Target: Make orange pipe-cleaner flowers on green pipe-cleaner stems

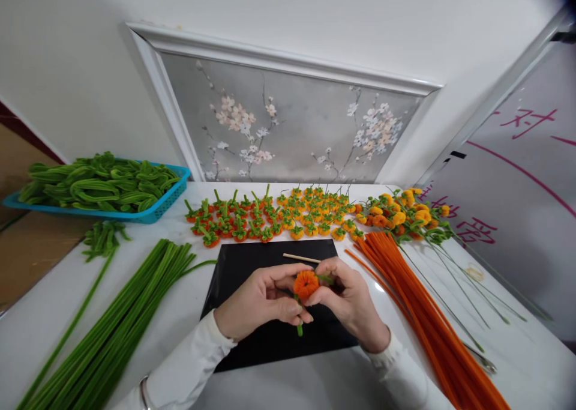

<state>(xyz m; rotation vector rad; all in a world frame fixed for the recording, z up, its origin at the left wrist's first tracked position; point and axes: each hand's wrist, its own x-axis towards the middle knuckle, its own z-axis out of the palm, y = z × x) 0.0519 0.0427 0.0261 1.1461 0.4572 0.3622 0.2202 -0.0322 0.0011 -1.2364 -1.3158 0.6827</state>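
Note:
Both my hands meet over a black mat (245, 266) on the white table. Between them is a small orange pipe-cleaner pumpkin (306, 283) with a green stem hanging below it. My left hand (258, 302) pinches the pumpkin and its stem from the left, fingers curled. From the right, my right hand (348, 299) grips the same pumpkin, with a bit of green at its fingertips. A thin wooden stick (301, 258) lies on the mat just beyond my fingers.
Several finished orange and yellow pumpkins (270, 218) lie in rows behind the mat. Orange pipe cleaners (418, 314) lie in a bundle at right, green pipe cleaners (121, 320) at left. A blue basket (153, 213) holds bent green pieces. Yellow flowers on stems (405, 215) sit far right.

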